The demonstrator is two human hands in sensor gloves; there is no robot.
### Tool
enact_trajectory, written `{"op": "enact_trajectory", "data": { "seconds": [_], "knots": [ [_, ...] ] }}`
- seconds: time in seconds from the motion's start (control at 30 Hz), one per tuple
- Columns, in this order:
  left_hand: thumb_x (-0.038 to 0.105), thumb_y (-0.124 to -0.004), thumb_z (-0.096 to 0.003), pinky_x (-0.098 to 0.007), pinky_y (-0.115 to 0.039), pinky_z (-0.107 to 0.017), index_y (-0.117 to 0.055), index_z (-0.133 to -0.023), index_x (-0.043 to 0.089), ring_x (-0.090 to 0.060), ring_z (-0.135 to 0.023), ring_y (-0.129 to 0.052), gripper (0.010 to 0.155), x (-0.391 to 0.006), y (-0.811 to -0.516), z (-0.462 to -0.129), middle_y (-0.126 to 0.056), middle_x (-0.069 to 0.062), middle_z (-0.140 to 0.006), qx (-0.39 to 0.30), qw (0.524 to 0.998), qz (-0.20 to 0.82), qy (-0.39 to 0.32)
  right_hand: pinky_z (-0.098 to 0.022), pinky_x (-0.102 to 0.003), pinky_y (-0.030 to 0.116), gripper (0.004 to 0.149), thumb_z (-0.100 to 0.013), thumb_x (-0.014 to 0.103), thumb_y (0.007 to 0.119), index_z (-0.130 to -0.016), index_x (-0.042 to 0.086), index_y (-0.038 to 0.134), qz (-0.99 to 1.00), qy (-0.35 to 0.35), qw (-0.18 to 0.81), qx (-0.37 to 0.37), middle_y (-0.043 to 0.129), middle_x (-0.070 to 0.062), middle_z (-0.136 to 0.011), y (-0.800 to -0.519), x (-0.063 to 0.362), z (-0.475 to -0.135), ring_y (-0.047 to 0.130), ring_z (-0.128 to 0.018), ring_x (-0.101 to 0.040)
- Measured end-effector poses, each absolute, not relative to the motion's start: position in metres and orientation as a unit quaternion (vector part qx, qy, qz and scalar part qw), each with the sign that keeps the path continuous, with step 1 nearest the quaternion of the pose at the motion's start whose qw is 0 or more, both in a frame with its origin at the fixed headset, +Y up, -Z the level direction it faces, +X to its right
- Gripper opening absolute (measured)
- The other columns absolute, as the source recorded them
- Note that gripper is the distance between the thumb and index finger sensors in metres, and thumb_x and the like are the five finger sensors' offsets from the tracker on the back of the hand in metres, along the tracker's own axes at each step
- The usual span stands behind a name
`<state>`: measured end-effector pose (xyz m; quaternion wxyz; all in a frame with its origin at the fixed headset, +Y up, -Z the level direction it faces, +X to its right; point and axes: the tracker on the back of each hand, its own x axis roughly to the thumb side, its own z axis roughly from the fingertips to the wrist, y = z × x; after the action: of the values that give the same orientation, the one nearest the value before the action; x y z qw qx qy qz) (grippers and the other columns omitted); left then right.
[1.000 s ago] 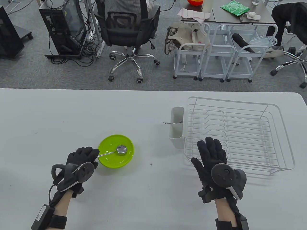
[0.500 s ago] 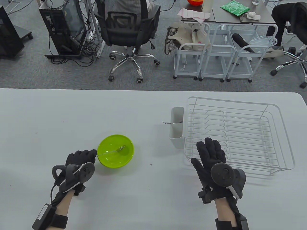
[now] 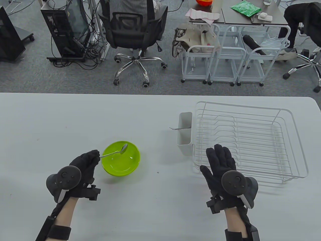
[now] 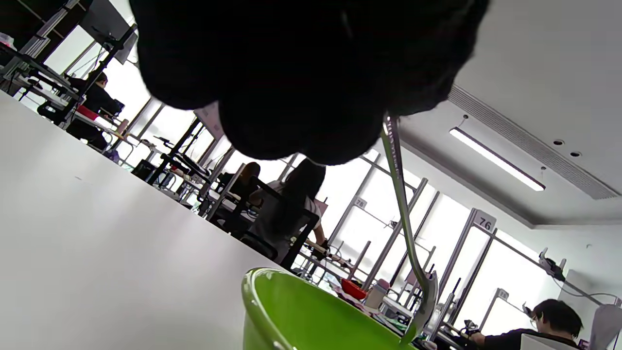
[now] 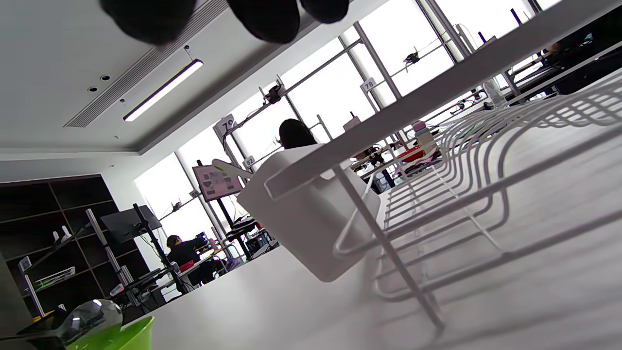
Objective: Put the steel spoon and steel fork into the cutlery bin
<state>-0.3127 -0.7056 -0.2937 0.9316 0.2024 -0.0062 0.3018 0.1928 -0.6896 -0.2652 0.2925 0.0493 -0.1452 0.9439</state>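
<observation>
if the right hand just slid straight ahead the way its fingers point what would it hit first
Most likely the near rim of the white wire dish rack. The right hand lies flat and open with its fingertips already over that rim in the table view. The cutlery bin sits off to its left. Height above the wires is unclear.

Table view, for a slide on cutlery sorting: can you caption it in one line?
Left hand lifts the steel spoon over the green bowl; right hand rests open by the rack.
</observation>
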Motion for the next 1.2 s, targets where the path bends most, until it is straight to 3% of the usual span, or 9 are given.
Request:
{"op": "enact_trajectory", "data": {
  "seconds": [0.23, 0.53, 0.77, 0.97, 1.2],
  "knots": [
    [0.043, -0.083, -0.0475, -0.036, -0.092, -0.048, -0.094, -0.080, 0.028, -0.013, -0.052, -0.107, 0.038, -0.306, -0.686, -0.294, -0.107, 0.011, -0.064, 0.211, 0.895, 0.394, -0.006, -0.073, -0.062, 0.034, 0.071, -0.050, 0.051, 0.065, -0.112, 0.019, 0.053, 0.937, -0.157, 0.308, 0.038, 0.039, -0.013, -0.119, -0.688, 0.203, -0.264, 0.029, -0.110, -0.042],
    [0.042, -0.079, -0.0503, -0.038, -0.089, -0.051, -0.091, -0.084, 0.029, -0.014, -0.056, -0.104, 0.038, -0.270, -0.622, -0.317, -0.104, 0.011, -0.067, 0.240, 0.897, 0.369, -0.044, -0.073, -0.062, 0.034, 0.071, -0.050, 0.051, 0.065, -0.112, 0.019, 0.053, 0.929, -0.163, 0.330, 0.021, 0.039, -0.013, -0.119, -0.688, 0.215, -0.265, 0.029, -0.110, -0.042],
    [0.041, -0.074, -0.0522, -0.038, -0.088, -0.054, -0.089, -0.087, 0.030, -0.015, -0.060, -0.103, 0.039, -0.212, -0.584, -0.343, -0.103, 0.011, -0.072, 0.227, 0.910, 0.330, -0.101, -0.073, -0.062, 0.034, 0.071, -0.050, 0.051, 0.065, -0.112, 0.019, 0.053, 0.926, -0.165, 0.339, 0.019, 0.039, -0.013, -0.119, -0.688, 0.217, -0.265, 0.029, -0.110, -0.042],
    [0.041, -0.074, -0.0521, -0.038, -0.088, -0.054, -0.089, -0.087, 0.030, -0.015, -0.060, -0.103, 0.039, -0.161, -0.573, -0.363, -0.103, 0.011, -0.072, 0.203, 0.918, 0.312, -0.138, -0.073, -0.062, 0.034, 0.071, -0.050, 0.051, 0.065, -0.112, 0.019, 0.053, 0.923, -0.164, 0.347, 0.017, 0.039, -0.013, -0.119, -0.688, 0.219, -0.265, 0.029, -0.110, -0.042],
    [0.041, -0.074, -0.0520, -0.038, -0.089, -0.053, -0.089, -0.087, 0.030, -0.015, -0.060, -0.103, 0.040, -0.108, -0.584, -0.382, -0.103, 0.012, -0.071, 0.152, 0.934, 0.276, -0.165, -0.073, -0.062, 0.034, 0.071, -0.050, 0.051, 0.065, -0.112, 0.019, 0.053, 0.919, -0.168, 0.355, 0.016, 0.039, -0.013, -0.119, -0.687, 0.221, -0.264, 0.029, -0.110, -0.042]
  ]
}}
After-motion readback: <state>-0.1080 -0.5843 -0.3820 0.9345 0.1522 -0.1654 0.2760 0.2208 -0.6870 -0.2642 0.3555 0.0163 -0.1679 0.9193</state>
